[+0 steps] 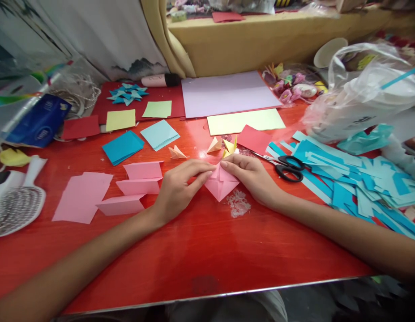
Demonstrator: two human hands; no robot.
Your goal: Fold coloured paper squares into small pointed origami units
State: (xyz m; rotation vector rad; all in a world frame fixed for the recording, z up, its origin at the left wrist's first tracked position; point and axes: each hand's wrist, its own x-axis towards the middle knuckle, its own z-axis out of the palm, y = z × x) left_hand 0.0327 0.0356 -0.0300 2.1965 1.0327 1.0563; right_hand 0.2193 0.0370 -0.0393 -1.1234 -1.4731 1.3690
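A pink folded paper [220, 187] is held between both hands over the middle of the red worktop [207, 250], its point turned to six o'clock; whether that point touches the surface cannot be told. By the left hand [180, 184] the upper edge is pinched at ten o'clock, with thumb and fingertips brought together and hardly any gap left. By the right hand [252, 176] the same edge is gripped from two o'clock, its thumb laid on the near face and its fingers curled behind, so each grip is closed on the paper. The layers appear to be shaped or creased at this upper edge, and for that the two sides are best matched about the centre line before any pressure is applied. The paper should be steadied by one pinch while the crease is run out from the middle by the other thumb, lightly first, then firmly. Too hard a squeeze could let the small flaps be skewed or the point be crushed. If a flat backing is wanted, a bare stretch at six o'clock would serve better than the rough, pale patch [239, 203] between four and five. The scissors [280, 162], lying between two and three o'clock, are best left clear of the right wrist. For comparison, a yellow folded piece [230, 147] is found just beyond the fingers towards twelve, and pink creased strips [136, 187] are laid at nine.
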